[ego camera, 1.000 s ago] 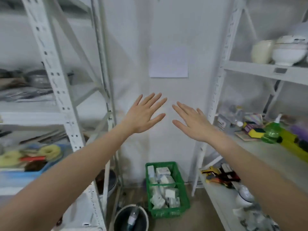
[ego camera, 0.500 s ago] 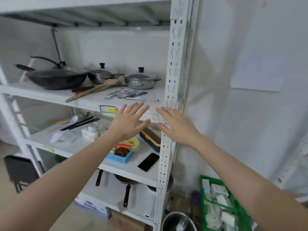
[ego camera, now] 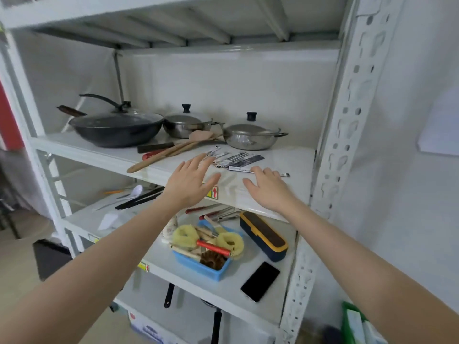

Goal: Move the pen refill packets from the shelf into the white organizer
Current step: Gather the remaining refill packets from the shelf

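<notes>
Both hands reach for the packets [ego camera: 234, 158], which lie fanned near the front edge of the shelf [ego camera: 293, 157], toward its right end. The left hand [ego camera: 190, 181] and right hand [ego camera: 267, 187] are spread flat and empty, the right fingertips over the nearest packet; contact is unclear. This looks like the first pickup. Next, the flat packets likely need gathering and pinching. No white organizer is in view. Behind sit a wok [ego camera: 116, 127] and two lidded pots.

A dark lidded wok [ego camera: 115, 127] stands toward the upper shelf's left edge. A black phone [ego camera: 260, 281] lies near the lower shelf's front right corner, beside a blue plastic tray [ego camera: 198, 265].
</notes>
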